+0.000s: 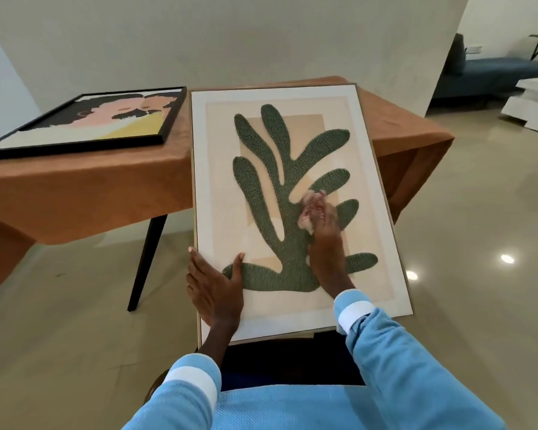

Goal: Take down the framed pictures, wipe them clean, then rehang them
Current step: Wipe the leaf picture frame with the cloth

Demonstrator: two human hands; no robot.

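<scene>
The right hand [325, 240] is blurred; its fingers bunch round a pale cloth [306, 212] pressed on the middle of the leaf picture [277, 181]. Its far edge rests on the tabletop [177, 144]; sleeves [385, 352] partly hide its near edge. The left hand [213, 287] grips its lower-left edge, thumb on front. Left of it, 1 black-framed picture [87, 122] lies flat.

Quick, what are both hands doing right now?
Left hand: holds the leaf picture at its lower left edge.
Right hand: grips a pale cloth, pressed on the picture's front.
</scene>
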